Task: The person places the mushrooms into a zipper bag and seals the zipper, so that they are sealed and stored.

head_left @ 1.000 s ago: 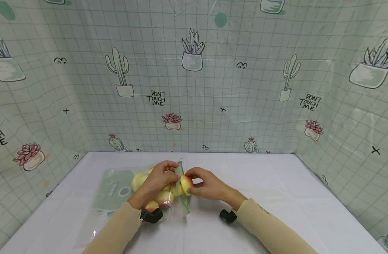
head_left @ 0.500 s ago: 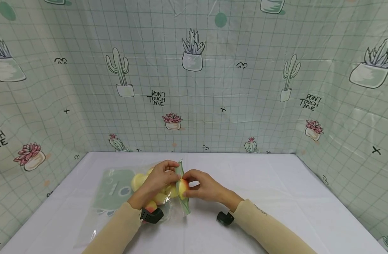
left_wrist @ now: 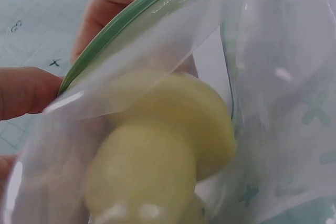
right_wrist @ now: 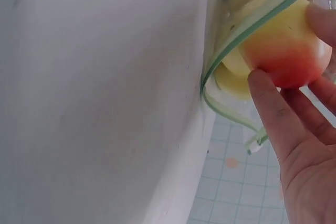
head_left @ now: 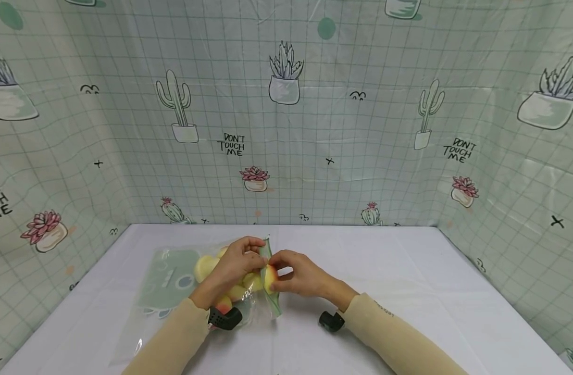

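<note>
A clear zip bag [head_left: 148, 323] with a green zip rim [right_wrist: 262, 18] and a printed green patch lies on its side, its mouth to the right. Several yellow and reddish fruits [head_left: 204, 267] fill it; two pale yellow ones [left_wrist: 142, 174] press close together in the left wrist view. My left hand [head_left: 241, 263] pinches the rim at the mouth, its forearm crossing over the bag. With its fingertips, my right hand [head_left: 302, 273] holds a round yellow-and-red fruit [right_wrist: 287, 51], exact kind unclear, in the bag's mouth, partly inside the rim.
A white cloth covers the table [head_left: 385, 271]. Behind and at both sides hangs a grid-patterned curtain [head_left: 314, 130] with cactus prints. Black cameras [head_left: 332, 321] sit on both wrists, low over the table.
My right hand has moved slightly left, bringing the yellow-and-red fruit from just outside the rim into the bag's mouth. The left hand keeps its hold on the rim.
</note>
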`<state>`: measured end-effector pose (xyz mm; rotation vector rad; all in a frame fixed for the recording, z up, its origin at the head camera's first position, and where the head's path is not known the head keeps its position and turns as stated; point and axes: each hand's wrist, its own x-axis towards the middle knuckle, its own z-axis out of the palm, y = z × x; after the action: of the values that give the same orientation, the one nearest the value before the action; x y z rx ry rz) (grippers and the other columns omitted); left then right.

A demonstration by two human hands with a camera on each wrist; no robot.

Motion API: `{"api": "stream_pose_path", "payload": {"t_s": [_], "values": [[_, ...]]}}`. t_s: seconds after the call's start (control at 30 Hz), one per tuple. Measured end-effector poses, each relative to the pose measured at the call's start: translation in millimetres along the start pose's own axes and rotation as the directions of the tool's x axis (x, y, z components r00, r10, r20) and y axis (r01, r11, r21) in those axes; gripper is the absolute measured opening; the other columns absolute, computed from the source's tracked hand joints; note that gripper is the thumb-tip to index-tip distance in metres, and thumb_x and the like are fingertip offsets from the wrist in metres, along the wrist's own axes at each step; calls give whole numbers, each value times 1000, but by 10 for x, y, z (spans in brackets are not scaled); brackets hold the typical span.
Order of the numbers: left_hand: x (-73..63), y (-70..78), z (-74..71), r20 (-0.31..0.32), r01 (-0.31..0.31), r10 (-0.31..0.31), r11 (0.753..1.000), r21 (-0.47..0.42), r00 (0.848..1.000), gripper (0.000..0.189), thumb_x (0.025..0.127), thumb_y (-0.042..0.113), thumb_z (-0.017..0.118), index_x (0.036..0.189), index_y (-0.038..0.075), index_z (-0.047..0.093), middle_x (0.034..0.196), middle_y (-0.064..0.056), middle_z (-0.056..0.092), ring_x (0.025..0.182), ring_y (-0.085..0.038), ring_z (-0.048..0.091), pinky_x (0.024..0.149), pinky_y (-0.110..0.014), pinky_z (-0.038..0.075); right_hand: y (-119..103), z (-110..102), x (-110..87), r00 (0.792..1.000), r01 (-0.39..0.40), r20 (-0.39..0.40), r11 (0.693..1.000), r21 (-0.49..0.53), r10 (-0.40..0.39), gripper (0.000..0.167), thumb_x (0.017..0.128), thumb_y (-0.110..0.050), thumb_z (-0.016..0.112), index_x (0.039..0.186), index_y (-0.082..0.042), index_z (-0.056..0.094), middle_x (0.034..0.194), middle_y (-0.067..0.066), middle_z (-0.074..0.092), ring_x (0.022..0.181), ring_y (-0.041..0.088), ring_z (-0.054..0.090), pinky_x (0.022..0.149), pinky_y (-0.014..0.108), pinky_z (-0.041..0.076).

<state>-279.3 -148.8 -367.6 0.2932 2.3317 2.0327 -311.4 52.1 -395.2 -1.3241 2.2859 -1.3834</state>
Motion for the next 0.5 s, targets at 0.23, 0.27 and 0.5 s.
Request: {"api": "stream_pose_path", "payload": {"t_s": [0.23,0.27,0.5], "values": [[-11,-17,11,5,7,-7,1000,6,1000,44,80,4,70,121,0,52,94,-8,55,77,-17,53,69,-28,46,-15,38,14,1000,-3,22,999,-45,4,30,82,-5,74,109,-10,61,107,1,61,101,13,61,80,24,53],[-12,-16,14,8,6,-6,1000,8,1000,44,80,4,70,121,0,52,93,-8,55,76,-17,52,69,-28,46,-15,41,16,1000,-6,21,999,-54,7,28,82,-5,73,107,-10,62,105,0,62,100,13,62,80,24,53],[-14,-12,16,23,-3,3,1000,14,1000,45,82,3,68,122,-3,50,86,-6,56,72,-15,52,67,-28,45,-20,44,21,999,-38,33,994,-106,42,18,84,-8,72,99,-11,63,99,-3,64,95,12,64,79,22,52]]}}
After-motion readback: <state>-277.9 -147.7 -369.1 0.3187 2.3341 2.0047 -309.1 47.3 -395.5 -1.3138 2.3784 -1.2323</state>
